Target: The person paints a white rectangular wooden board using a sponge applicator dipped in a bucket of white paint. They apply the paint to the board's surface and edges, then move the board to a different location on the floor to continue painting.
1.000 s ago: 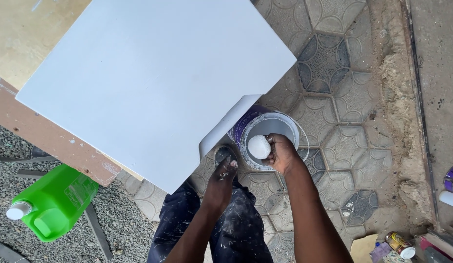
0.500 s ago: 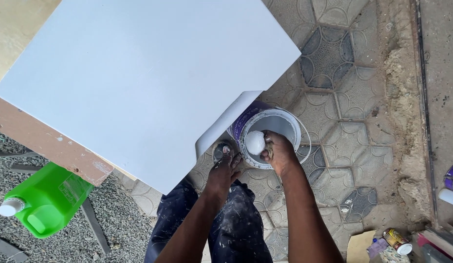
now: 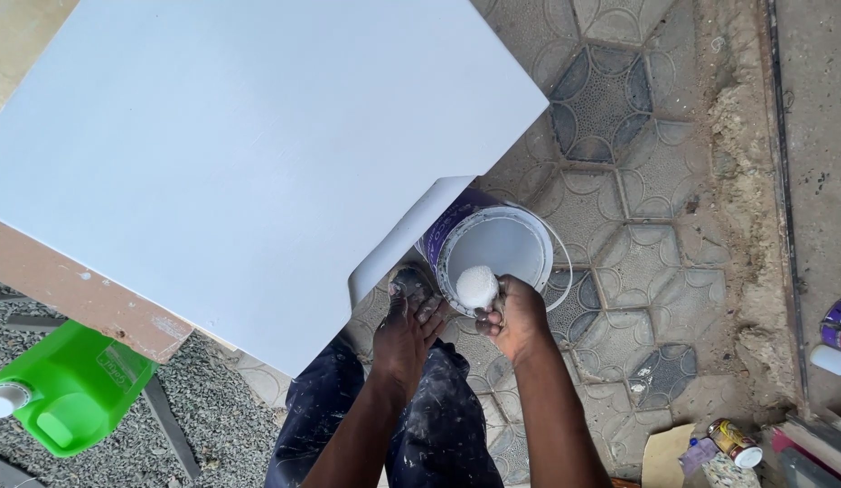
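My right hand (image 3: 515,316) grips a small paint roller (image 3: 477,286) whose fluffy white head hangs over the near rim of a white paint bucket (image 3: 520,237) with a purple side. My left hand (image 3: 407,330) rests low beside the bucket, fingers loosely spread, holding nothing, just under the edge of a large white painted board (image 3: 249,154). A white tray or lid (image 3: 393,253) slants out from beneath the board next to the bucket. My paint-spattered dark trousers show below.
The board lies on a brown wooden support (image 3: 86,303). A green plastic jerrycan (image 3: 72,389) lies on gravel at lower left. Patterned paving stones (image 3: 619,190) cover the ground. Small cans and tools (image 3: 737,443) sit at lower right, another container (image 3: 836,325) at the right edge.
The roller has come slightly toward the bucket's near rim. My left hand stays beside the bucket. The view shifted a little.
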